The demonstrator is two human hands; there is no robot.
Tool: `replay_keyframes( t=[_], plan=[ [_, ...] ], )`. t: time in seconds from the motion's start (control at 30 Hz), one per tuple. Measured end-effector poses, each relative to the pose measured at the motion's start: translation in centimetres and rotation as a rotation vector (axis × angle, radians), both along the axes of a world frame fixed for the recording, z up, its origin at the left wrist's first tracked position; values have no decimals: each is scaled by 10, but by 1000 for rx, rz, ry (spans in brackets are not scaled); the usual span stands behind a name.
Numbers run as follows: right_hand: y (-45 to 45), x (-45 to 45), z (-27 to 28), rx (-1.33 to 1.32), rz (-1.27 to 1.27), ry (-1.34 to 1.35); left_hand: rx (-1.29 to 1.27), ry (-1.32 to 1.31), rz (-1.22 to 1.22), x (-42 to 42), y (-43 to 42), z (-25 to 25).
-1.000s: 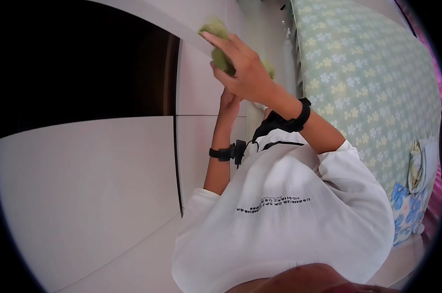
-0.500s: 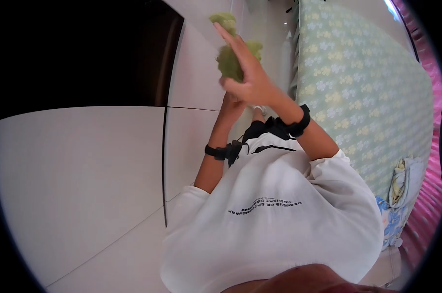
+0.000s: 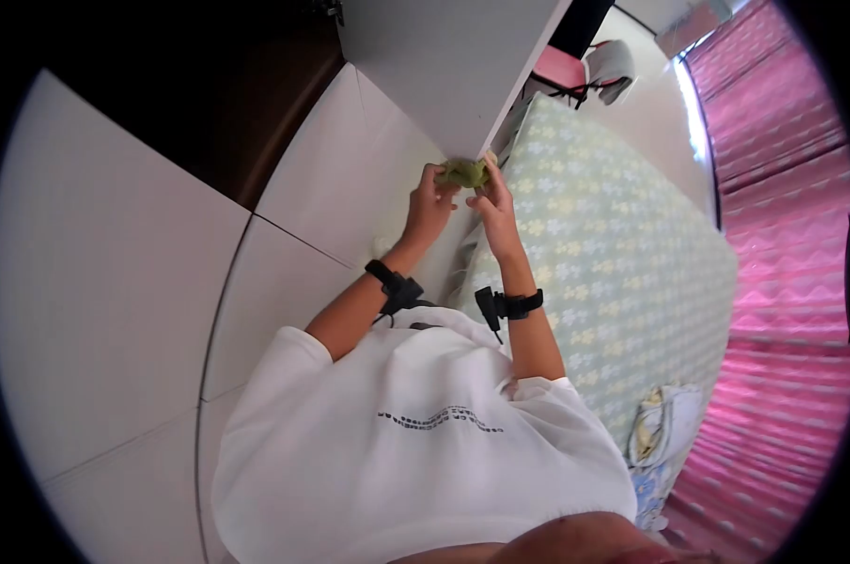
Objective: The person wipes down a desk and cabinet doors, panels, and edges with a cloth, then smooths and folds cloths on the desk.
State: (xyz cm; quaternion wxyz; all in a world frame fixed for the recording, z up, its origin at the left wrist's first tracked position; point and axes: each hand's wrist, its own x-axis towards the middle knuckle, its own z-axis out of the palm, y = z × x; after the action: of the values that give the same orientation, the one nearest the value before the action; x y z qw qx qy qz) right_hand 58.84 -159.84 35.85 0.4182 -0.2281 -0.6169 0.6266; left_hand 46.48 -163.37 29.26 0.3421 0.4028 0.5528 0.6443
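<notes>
A crumpled green cloth is at the lower corner of an open white door panel, apparently touching its edge. My left hand grips the cloth's left side with bent fingers. On the cloth's right side is my right hand, its fingers curled around that end near the panel's edge. Both hands are at about the same height, a short gap apart. Part of the cloth is hidden behind the fingers.
White cabinet fronts and a dark opening lie to the left. A bed with a green flowered cover is at the right, with folded cloths on it. Beyond are pink curtains and a pink chair.
The view has swung, bringing the door panel, chair and more curtain into sight. My hands have drawn apart to either side of the cloth, which is now bunched smaller between them.
</notes>
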Motion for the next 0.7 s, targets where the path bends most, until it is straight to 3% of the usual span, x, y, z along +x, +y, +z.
replay_keyframes(
  t=[0.1, 0.17, 0.23, 0.33, 0.43, 0.57, 0.63, 0.7],
  plan=[
    [2, 6, 16, 75, 22, -69, 111, -17, 64, -2, 10, 9],
    [-1, 5, 30, 194, -23, 47, 155, 16, 87, -10, 10, 6],
    [-1, 12, 21, 259, -25, -2, -67, 698, 114, -23, 3, 38],
    [-4, 2, -3, 376, -95, -25, -15, 812, 111, -63, 4, 72],
    [6, 15, -3, 378, -57, -271, 219, 792, 199, -95, 13, 118],
    [49, 39, 7, 600, -108, -511, 558, 821, 281, -103, 26, 204],
    [57, 37, 47, 655, -142, -429, 785, 863, 416, -98, 39, 247],
    [57, 33, 78, 522, -100, -267, 987, 850, 544, -87, 53, 286]
  ],
)
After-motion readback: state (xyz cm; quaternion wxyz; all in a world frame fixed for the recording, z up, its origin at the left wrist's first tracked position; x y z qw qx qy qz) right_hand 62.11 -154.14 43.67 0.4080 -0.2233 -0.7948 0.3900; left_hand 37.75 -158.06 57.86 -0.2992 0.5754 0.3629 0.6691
